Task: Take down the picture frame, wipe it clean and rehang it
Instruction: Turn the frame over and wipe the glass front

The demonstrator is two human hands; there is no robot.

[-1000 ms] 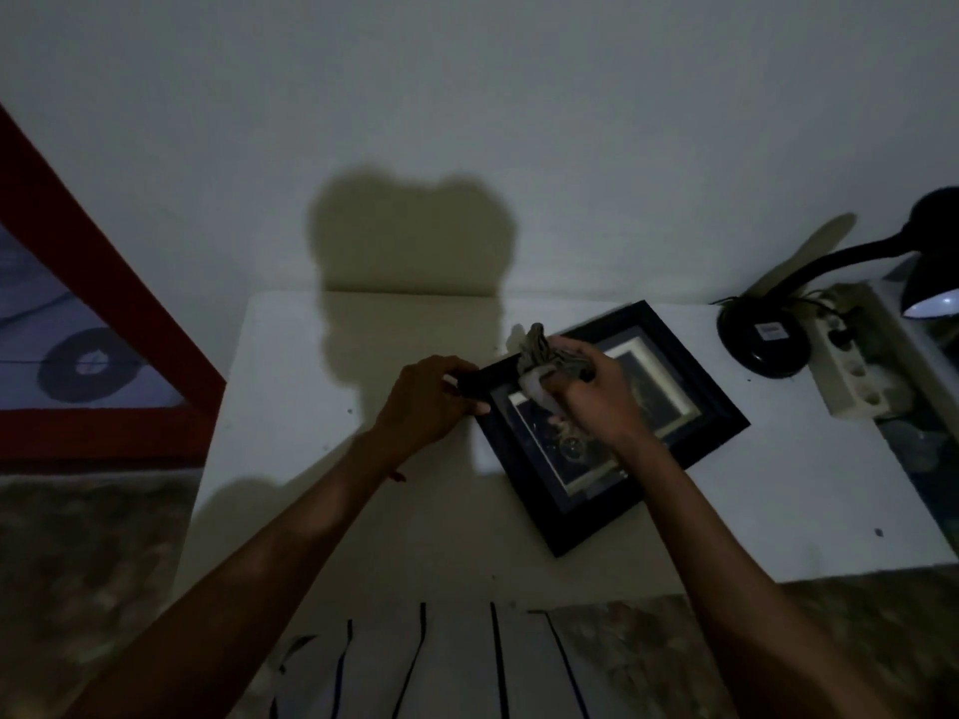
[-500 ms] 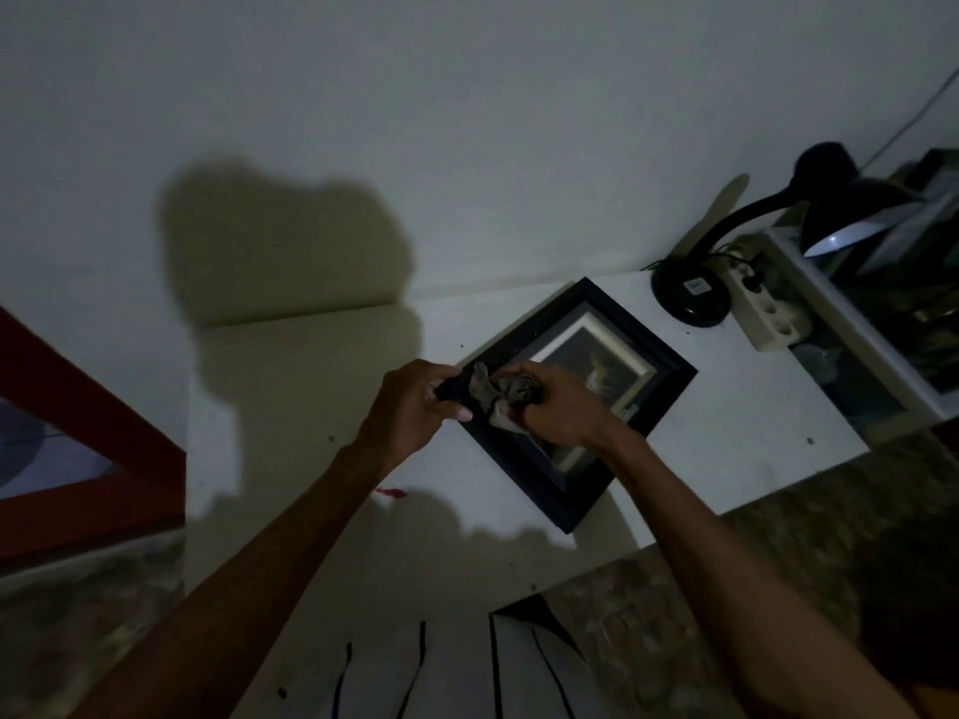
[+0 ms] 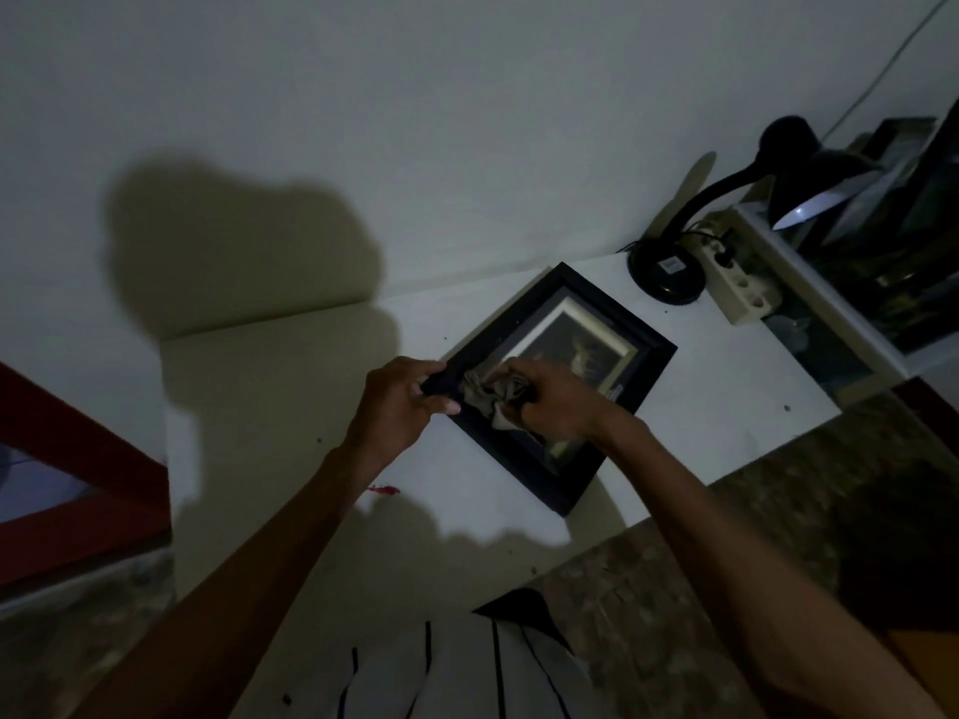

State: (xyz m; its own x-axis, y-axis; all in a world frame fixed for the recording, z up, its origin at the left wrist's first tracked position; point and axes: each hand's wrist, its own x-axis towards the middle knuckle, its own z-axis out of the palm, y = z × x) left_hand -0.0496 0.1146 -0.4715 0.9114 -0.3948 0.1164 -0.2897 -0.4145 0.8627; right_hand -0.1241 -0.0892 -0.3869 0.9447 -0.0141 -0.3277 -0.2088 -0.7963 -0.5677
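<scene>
A black picture frame [image 3: 630, 332] with a pale mat lies flat and turned diagonally on the white table [image 3: 270, 376]. My left hand [image 3: 399, 404] grips the frame's left corner, fingers curled round its edge. My right hand [image 3: 558, 402] holds a crumpled grey cloth [image 3: 488, 394] against the frame's left part, right beside my left hand. My right hand covers part of the picture and the lower side of the frame.
A black gooseneck desk lamp [image 3: 669, 269] stands lit at the table's back right, next to a white power strip [image 3: 739, 282]. A shelf unit [image 3: 830, 313] with dark items adjoins on the right. A red-framed object [image 3: 78, 480] leans at the left. The bare wall [image 3: 415, 121] rises behind.
The view has swung and tilted, so the table now sits lower and more to the right. My right hand has slid the cloth left towards the corner held by my left hand.
</scene>
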